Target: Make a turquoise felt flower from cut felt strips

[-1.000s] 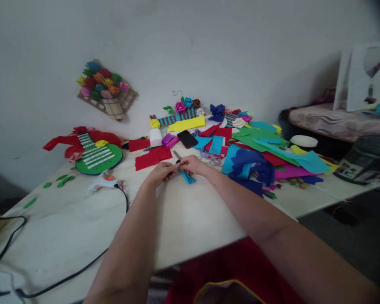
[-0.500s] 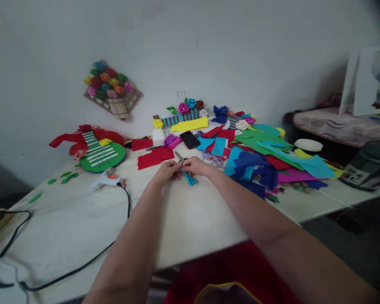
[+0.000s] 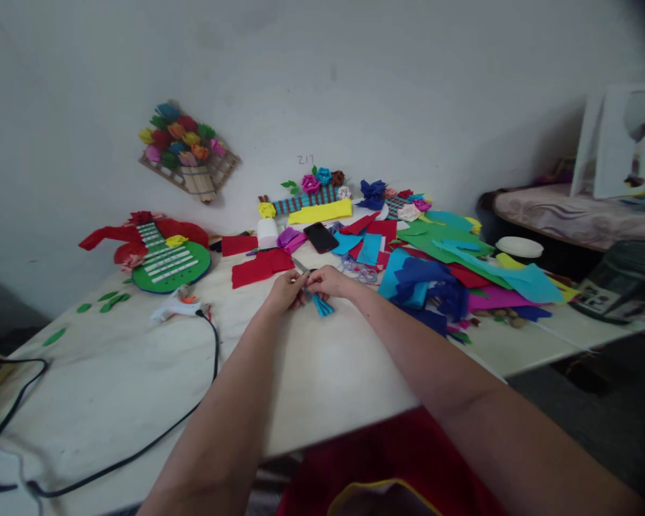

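Note:
My left hand (image 3: 286, 292) and my right hand (image 3: 327, 282) meet above the table, fingertips pinched close together. Between them they hold a small turquoise crepe paper piece (image 3: 322, 306), gathered at the top and fanning out in folds below the fingers. The fingers cover its upper end. Just behind my hands lies a pair of scissors (image 3: 299, 265), blades pointing away to the left, its handles partly hidden by my fingers.
Red paper (image 3: 258, 269), a black phone (image 3: 321, 238) and a yellow strip (image 3: 321, 211) lie beyond my hands. Coloured paper (image 3: 430, 279) is heaped at right. On the left are a white glue gun (image 3: 176, 304), its black cable (image 3: 215, 351) and a green guitar-shaped craft (image 3: 177, 269).
The view has shifted very slightly. My hands stay in nearly the same place, with the turquoise crepe paper still pinched between them.

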`<state>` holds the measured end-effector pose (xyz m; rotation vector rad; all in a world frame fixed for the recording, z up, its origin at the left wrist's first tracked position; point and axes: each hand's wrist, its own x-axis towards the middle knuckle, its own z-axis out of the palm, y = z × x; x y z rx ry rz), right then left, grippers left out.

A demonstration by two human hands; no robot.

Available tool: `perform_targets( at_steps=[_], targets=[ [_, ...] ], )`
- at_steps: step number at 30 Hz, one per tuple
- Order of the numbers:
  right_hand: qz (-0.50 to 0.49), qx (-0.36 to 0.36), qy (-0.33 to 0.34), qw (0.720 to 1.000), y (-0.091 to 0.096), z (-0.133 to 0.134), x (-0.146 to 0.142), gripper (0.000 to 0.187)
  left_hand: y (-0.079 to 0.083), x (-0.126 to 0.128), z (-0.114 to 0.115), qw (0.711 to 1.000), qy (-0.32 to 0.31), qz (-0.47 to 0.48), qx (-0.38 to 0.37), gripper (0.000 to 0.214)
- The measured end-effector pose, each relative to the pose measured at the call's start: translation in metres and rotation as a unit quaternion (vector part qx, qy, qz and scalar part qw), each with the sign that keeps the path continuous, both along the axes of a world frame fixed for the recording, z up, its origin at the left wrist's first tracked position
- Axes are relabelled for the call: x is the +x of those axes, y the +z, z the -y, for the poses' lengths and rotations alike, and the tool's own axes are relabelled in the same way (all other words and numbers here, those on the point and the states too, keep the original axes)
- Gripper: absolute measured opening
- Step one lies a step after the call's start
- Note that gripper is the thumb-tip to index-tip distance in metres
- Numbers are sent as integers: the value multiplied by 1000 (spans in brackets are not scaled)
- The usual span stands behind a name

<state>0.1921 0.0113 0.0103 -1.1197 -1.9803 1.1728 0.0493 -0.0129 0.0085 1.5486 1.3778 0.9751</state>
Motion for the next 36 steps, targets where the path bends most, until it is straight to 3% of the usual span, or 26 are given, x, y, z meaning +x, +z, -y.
perform_targets(
  at_steps=[7,13,18,24,28,36],
  targets=[
    [-16,-14,33,999,0,0,3,7,-2,3,-2,998,33,-44,15,30],
    [-2,-14,-12,1000,0,2,-2,18,-1,5,1,999,32,-31,26,35],
    [-10,-35,-34,999,-2,1,-4,16,1,3,2,999,25,41,17,38],
    [-42,-46,-34,997,-3,0,-4,13,-1,-6,-4,990,-22,134,-32,18],
    [-53,-47,-42,997,-3,1,-4,14,0,-9,-4,986,-18,152,-60,25],
    [-42,-42,-50,997,0,3,-5,16,2,-8,2,997,-36,73,-18,22]
  ],
)
